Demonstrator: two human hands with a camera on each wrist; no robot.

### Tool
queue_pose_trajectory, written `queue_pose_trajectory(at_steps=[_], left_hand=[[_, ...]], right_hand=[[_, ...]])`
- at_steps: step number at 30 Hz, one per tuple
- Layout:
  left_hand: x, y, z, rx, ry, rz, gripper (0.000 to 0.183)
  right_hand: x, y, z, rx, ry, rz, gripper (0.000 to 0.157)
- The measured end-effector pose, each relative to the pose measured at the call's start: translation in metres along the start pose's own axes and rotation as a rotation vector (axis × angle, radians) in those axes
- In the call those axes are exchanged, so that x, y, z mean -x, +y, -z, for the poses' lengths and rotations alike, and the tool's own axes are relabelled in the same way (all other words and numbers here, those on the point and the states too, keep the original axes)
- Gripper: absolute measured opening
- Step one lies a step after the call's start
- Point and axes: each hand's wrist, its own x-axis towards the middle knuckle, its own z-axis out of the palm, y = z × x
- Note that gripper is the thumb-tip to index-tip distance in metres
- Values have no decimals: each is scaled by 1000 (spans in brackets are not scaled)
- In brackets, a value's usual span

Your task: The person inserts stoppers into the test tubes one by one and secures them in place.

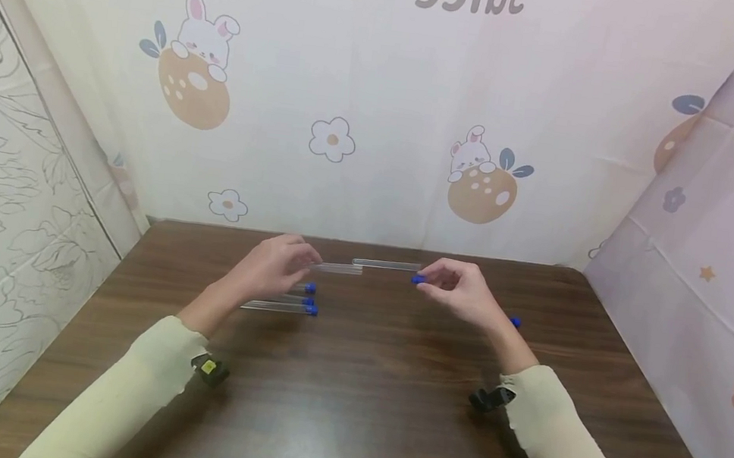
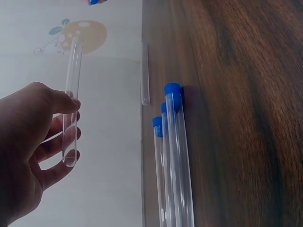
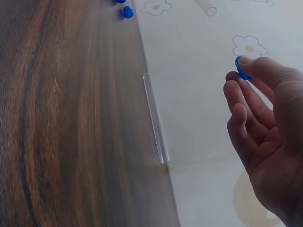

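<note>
My left hand [image 1: 276, 264] pinches a clear, uncapped test tube [image 2: 72, 109] between thumb and fingers, its open end towards the right hand. In the right wrist view, my right hand [image 3: 270, 113] pinches a small blue cap [image 3: 242, 68] between thumb and fingertip. Cap and held tube are apart, with a gap between them. Another clear tube without a cap [image 1: 386, 264] lies on the table at the back. Beneath the left hand lie three blue-capped test tubes [image 2: 177, 142] side by side, partly hidden by that hand in the head view.
A loose blue cap [image 1: 516, 322] lies on the brown wooden table [image 1: 348, 379], just beyond the right forearm. Patterned cloth [image 1: 383, 93] hangs behind the table's back edge and along the right side.
</note>
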Motion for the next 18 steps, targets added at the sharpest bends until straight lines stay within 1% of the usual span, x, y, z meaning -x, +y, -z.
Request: queue_pose_trajectory(at_steps=[7, 12, 18], left_hand=[[-3, 4, -1, 4, 6, -6, 20], [-5, 6, -4, 10, 13, -25, 21], [-7, 12, -7, 3, 11, -34, 20]], right_hand=[[-4, -1, -5, -43, -16, 23, 13], [-6, -3, -10, -50, -23, 40, 14], [-8, -6, -14, -64, -35, 25, 15]])
